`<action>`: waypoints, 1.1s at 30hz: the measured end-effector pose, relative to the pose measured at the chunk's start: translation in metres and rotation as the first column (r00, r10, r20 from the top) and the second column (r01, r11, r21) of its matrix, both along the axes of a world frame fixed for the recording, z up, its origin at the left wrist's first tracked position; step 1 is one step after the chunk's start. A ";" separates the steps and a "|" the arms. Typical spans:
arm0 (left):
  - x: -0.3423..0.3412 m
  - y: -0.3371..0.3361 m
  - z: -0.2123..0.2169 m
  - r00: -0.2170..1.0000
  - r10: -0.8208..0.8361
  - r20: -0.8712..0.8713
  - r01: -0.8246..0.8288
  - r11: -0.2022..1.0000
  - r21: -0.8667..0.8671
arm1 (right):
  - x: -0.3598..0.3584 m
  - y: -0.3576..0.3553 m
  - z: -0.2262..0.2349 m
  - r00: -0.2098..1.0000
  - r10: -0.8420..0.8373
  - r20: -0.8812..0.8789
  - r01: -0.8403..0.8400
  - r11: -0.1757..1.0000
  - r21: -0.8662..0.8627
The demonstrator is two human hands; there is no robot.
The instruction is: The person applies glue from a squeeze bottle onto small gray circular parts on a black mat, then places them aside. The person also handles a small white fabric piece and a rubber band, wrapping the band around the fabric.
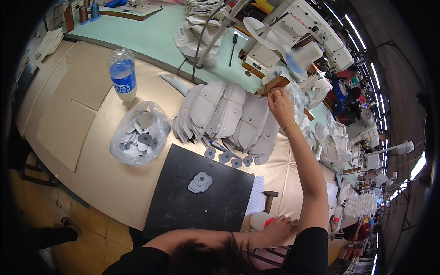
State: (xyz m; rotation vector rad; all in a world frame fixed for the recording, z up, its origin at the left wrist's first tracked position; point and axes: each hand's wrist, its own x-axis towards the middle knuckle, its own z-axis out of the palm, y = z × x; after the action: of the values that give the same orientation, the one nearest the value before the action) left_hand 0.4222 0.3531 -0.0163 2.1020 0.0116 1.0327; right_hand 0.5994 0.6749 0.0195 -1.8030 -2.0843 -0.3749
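Note:
My right hand reaches far across the table, fingertips pinched together beside a small brown box; what they pinch is too small to make out. Close to my body, my left hand has curled fingers and lies against a white bottle with a red cap; whether it grips the cap or something else is hidden. On a black mat lies a small pile of grey and white rounded pieces. Several dark grey pieces sit in a row beyond the mat, near a blue pen.
Banded stacks of grey flat cut pieces stand behind the row. Left of them are a clear bag of small pieces and a blue-labelled drink bottle. A hammer lies over a printed sheet. A sewing machine stands at the far right.

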 end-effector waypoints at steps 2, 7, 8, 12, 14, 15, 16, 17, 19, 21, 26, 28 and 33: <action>0.000 0.000 0.001 0.999 0.046 0.021 -0.046 0.999 -0.011 | 0.001 -0.004 0.003 0.957 -0.117 -0.267 0.076 0.984 -0.160; -0.003 0.004 0.005 0.999 0.015 0.044 -0.012 0.998 -0.068 | -0.006 -0.012 0.035 0.947 -0.302 0.110 0.321 0.870 -0.374; -0.002 0.003 0.006 0.999 0.011 0.051 -0.007 0.997 -0.079 | -0.009 -0.011 0.042 0.975 -0.222 -0.021 0.198 0.906 -0.374; -0.003 0.003 0.006 0.995 0.037 0.091 -0.030 0.997 -0.075 | -0.006 0.017 0.056 0.948 -0.111 -0.298 0.074 0.988 -0.133; -0.004 0.006 0.004 0.999 -0.004 0.045 0.004 1.000 -0.017 | 0.017 0.027 0.048 0.928 -0.159 -0.336 0.169 0.986 0.000; -0.004 0.005 0.005 0.998 0.014 0.067 -0.013 1.000 -0.015 | 0.042 0.026 0.043 0.921 -0.175 -0.349 0.200 0.979 0.035; -0.002 0.005 0.004 0.996 0.044 0.084 -0.043 0.999 -0.017 | 0.050 0.023 0.042 0.877 -0.252 -0.409 0.252 0.966 -0.053; -0.001 0.003 0.005 0.992 0.062 0.107 -0.060 0.998 -0.023 | 0.061 0.015 0.042 0.825 -0.342 -0.450 0.312 0.939 -0.143; -0.001 0.005 0.009 1.000 0.029 -0.006 -0.029 0.999 -0.038 | 0.062 -0.014 0.038 0.572 -0.543 -0.616 0.303 0.837 -0.457; -0.002 0.002 0.010 1.000 0.014 -0.015 -0.015 0.998 -0.054 | 0.066 -0.052 0.035 0.392 -0.661 -0.639 0.194 0.739 -0.645; -0.005 0.007 0.013 0.979 0.101 0.176 -0.081 0.990 -0.115 | 0.030 -0.158 0.076 0.638 -0.698 -0.326 0.074 0.476 -0.876; -0.007 0.009 0.014 0.988 0.085 0.126 -0.075 0.994 -0.082 | 0.003 -0.190 0.106 0.639 -0.710 -0.295 0.072 0.437 -0.897; -0.010 0.012 0.023 0.996 -0.084 -0.020 0.081 0.991 -0.109 | -0.006 -0.274 0.144 0.726 -0.575 -0.377 0.074 0.611 -0.789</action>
State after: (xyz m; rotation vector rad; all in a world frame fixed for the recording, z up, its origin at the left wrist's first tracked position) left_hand 0.4123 0.3649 0.0064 2.0000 -0.0069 0.9362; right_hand 0.5930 0.4010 0.1630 -2.3319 -1.4510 1.0260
